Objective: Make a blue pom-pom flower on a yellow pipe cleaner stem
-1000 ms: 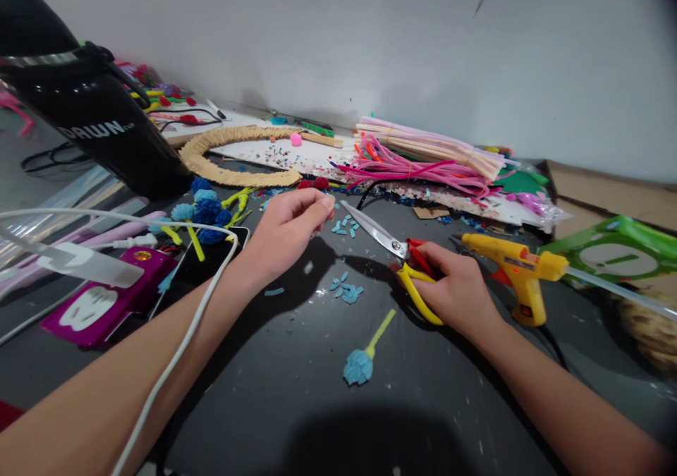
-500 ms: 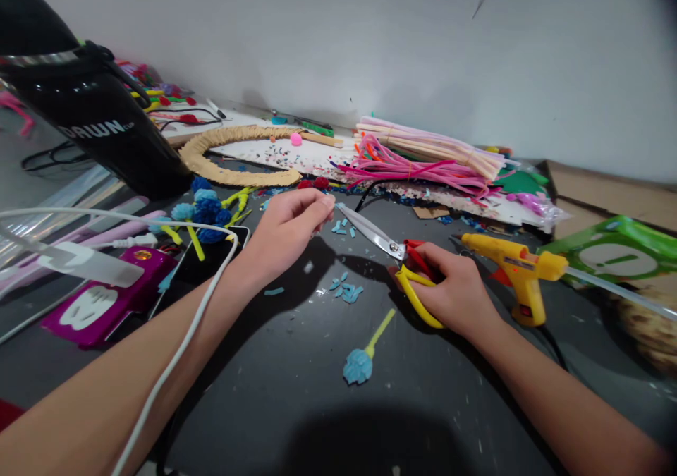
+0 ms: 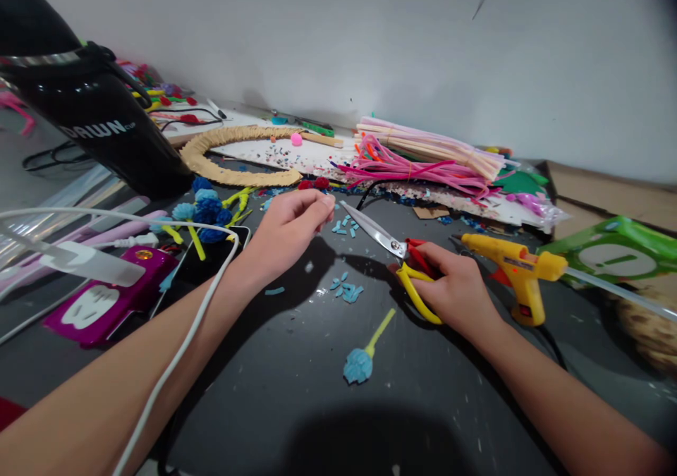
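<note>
My right hand (image 3: 449, 282) is wrapped round the red and yellow handles of a pair of scissors (image 3: 373, 229), whose blades look closed and point up and left. The blade tips end just right of my left hand (image 3: 293, 226). Its thumb and fingers are pinched together; whatever sits between them is too small to make out. Below the blades, small light blue clippings (image 3: 346, 289) lie scattered on the dark table (image 3: 254, 405). Nearer to me lies a light blue flower (image 3: 358, 367) with a yellow-green stem.
A yellow glue gun (image 3: 508, 257) stands right of my right hand. Pink pipe cleaners (image 3: 412, 166) lie at the back. Blue flowers (image 3: 209, 211), a purple power strip (image 3: 103, 296) and a black bottle (image 3: 100, 102) are on the left. A white cable (image 3: 183, 349) crosses my left forearm.
The scissors have shifted slightly to the right, so their tips are a little farther from my left fingers. My left hand has barely moved.
</note>
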Demonstrator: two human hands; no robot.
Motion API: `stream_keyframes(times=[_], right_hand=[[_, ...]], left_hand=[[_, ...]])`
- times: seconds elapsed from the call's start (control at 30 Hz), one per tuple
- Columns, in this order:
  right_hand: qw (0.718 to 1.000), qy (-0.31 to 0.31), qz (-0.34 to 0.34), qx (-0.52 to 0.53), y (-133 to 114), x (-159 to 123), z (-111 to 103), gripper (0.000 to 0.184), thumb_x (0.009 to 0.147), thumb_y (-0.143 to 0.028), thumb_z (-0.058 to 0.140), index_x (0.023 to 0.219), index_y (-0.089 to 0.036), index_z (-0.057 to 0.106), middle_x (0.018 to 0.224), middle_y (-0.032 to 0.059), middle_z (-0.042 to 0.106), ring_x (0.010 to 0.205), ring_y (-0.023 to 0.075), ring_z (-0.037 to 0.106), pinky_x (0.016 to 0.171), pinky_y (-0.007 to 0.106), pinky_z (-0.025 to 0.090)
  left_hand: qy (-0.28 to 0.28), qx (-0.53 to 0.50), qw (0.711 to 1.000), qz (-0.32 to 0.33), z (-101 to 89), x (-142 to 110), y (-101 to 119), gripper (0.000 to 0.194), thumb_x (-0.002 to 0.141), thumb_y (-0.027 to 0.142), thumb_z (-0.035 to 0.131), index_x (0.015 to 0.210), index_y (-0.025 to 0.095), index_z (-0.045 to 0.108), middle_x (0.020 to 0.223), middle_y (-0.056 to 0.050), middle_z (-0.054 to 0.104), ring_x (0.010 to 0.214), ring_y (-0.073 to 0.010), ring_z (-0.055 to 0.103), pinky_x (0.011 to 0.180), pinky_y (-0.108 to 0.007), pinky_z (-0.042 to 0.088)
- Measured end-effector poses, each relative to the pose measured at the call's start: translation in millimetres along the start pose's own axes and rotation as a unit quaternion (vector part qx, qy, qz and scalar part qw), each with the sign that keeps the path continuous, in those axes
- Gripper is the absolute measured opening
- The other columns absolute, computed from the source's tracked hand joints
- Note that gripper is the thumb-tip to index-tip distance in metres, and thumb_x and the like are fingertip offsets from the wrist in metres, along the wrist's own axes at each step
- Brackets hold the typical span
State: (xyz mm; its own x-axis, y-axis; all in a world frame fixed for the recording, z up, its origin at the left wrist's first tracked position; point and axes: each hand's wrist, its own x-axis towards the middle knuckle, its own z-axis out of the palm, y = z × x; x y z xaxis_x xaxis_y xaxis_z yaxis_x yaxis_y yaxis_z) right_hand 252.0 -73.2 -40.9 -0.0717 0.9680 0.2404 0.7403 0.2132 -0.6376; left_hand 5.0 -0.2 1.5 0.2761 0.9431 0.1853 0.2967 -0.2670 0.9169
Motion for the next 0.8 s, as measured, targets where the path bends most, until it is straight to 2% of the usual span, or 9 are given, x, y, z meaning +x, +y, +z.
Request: stream_keyframes(times=[0.23, 0.6, 0.8], right_hand=[[1.000, -0.002, 0.002, 0.002, -2.9, -2.3, 1.4, 0.027, 0.076, -0.041, 0.069, 0.089, -0.017, 0.065, 0.067, -0.0003, 0.060, 0.059, 0.0129, 0.051, 0.056, 0.022, 0.041], [1.000, -0.021, 0.012, -0.013, -2.2, -1.1, -0.3, 0.024, 0.077, -0.040, 0.068, 0.088, -0.019, 0.066, 0.063, -0.0029, 0.055, 0.057, 0.0118, 0.046, 0.055, 0.022, 0.038], [1.000, -0.017, 0.004, -0.012, -1.2, -0.4, -0.3, 0.026, 0.077, -0.039, 0.068, 0.092, -0.018, 0.068, 0.064, -0.0026, 0.056, 0.059, 0.0121, 0.049, 0.055, 0.022, 0.039]], left_hand=[[0.001, 0.003, 1.000, 0.001, 0.6, 0.0, -0.9, 0.034, 0.091, 0.035, 0.049, 0.062, 0.017, 0.052, 0.056, 0.001, 0.047, 0.055, -0.0110, 0.043, 0.053, -0.025, 0.034], [-0.007, 0.006, 1.000, 0.008, 0.5, 0.4, -1.1, 0.035, 0.092, 0.036, 0.048, 0.062, 0.018, 0.050, 0.056, 0.001, 0.046, 0.056, -0.0112, 0.043, 0.055, -0.026, 0.032], [-0.013, 0.008, 1.000, 0.005, 0.3, 0.0, -1.2, 0.035, 0.091, 0.037, 0.048, 0.063, 0.018, 0.051, 0.056, 0.001, 0.047, 0.056, -0.0116, 0.043, 0.054, -0.026, 0.033]])
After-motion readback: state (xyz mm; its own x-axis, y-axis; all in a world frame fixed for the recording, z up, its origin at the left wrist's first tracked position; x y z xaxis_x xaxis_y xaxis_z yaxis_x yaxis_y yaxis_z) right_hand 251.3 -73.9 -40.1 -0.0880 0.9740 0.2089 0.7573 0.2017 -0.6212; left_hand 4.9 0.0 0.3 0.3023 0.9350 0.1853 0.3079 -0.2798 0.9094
